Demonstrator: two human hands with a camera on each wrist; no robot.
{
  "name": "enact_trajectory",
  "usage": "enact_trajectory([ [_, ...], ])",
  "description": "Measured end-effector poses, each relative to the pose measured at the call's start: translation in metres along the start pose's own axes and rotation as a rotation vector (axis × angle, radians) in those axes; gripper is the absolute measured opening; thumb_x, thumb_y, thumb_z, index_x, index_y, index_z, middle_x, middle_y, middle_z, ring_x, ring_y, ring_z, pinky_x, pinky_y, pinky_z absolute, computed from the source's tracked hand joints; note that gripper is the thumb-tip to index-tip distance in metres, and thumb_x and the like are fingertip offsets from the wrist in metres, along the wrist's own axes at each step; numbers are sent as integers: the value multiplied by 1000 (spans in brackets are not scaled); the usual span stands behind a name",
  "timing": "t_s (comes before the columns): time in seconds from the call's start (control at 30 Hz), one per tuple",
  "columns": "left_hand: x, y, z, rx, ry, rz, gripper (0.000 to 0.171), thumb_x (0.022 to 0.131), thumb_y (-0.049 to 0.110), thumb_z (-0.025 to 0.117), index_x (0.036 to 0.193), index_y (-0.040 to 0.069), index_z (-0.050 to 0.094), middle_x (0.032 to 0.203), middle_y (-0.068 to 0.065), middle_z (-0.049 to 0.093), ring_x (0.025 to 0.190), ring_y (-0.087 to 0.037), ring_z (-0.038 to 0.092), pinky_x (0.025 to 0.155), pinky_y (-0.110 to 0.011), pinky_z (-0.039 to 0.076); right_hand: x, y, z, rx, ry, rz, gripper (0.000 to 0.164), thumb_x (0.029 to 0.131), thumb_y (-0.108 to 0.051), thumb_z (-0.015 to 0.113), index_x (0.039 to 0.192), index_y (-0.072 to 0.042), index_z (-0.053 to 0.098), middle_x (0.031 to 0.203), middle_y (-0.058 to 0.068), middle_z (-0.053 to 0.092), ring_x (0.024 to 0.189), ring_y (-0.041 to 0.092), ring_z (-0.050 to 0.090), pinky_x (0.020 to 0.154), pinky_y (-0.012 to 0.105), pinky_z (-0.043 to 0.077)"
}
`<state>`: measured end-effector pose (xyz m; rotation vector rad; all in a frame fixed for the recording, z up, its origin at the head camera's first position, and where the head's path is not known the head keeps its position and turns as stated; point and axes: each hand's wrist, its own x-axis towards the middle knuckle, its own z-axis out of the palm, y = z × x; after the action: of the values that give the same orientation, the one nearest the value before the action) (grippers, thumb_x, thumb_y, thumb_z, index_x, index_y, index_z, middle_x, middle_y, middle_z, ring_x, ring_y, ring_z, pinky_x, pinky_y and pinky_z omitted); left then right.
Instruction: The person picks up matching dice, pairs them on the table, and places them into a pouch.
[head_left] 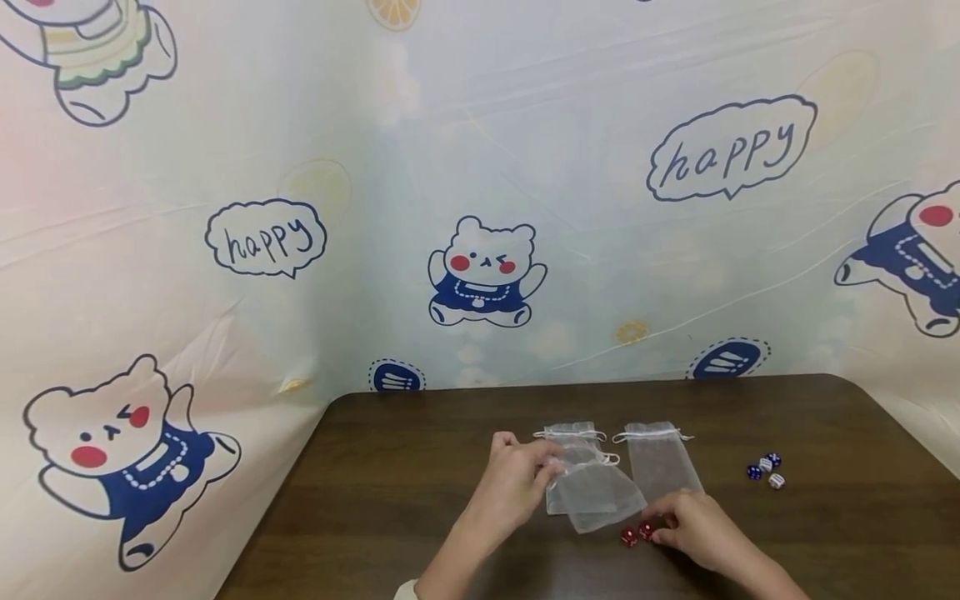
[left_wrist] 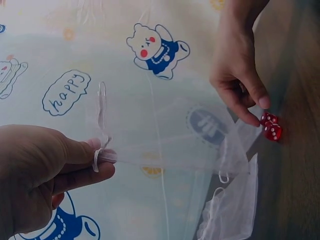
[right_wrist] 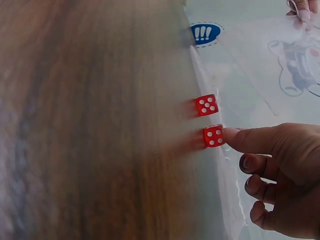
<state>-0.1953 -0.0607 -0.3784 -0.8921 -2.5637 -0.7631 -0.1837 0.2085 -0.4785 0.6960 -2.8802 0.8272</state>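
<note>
My left hand [head_left: 517,475] pinches a sheer white organza drawstring bag [left_wrist: 165,145] near its gathered mouth, between thumb and fingers. The bag hangs down over another organza bag [head_left: 558,498] that lies on the table. To the right of these, a third drawstring bag [head_left: 660,458] lies flat. My right hand [head_left: 697,525] is low over the table, thumb and a fingertip at the sides of a red die [right_wrist: 214,136] with white dots. Right beside that die sits a second red die [right_wrist: 206,105]. The other fingers of this hand are curled in.
Two blue dice and two white dice [head_left: 777,481] form a small group on the right side of the dark wooden table [head_left: 420,433]. Behind the table's far edge hangs a pale curtain [head_left: 600,275] printed with bears and speech bubbles.
</note>
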Motion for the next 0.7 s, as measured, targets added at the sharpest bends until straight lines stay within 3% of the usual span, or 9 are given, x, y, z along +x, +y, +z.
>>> enact_trajectory([
  [0.2, -2, 0, 1, 15, -20, -8, 19, 84, 22, 65, 98, 12, 70, 69, 12, 67, 48, 8, 38, 75, -28, 26, -1, 0, 4, -27, 3, 6, 13, 70, -19, 78, 82, -21, 72, 59, -18, 40, 58, 0, 35, 52, 23, 30],
  [0.43, -2, -1, 2, 10, -29, -16, 19, 84, 22, 65, 99, 11, 70, 71, 11, 67, 48, 10, 39, 77, -28, 27, -3, 1, 1, 22, 20, 44, 10, 73, -19, 76, 82, -19, 72, 61, -17, 41, 56, -1, 36, 49, 22, 32],
  [0.6, -2, -2, 3, 13, -25, -3, 19, 84, 23, 64, 99, 12, 70, 72, 11, 68, 50, 11, 41, 76, -28, 27, -2, -3, -11, 96, 74, 68, 8, 76, -19, 74, 84, -17, 72, 59, -16, 42, 53, -2, 37, 46, 21, 34],
  [0.7, -2, -1, 4, 19, -20, 10, 20, 84, 24, 64, 99, 12, 70, 71, 12, 67, 50, 11, 41, 77, -28, 28, 0, -8, -20, 93, 148, 101, 9, 75, -18, 75, 84, -18, 72, 60, -14, 43, 55, -1, 37, 47, 20, 35],
])
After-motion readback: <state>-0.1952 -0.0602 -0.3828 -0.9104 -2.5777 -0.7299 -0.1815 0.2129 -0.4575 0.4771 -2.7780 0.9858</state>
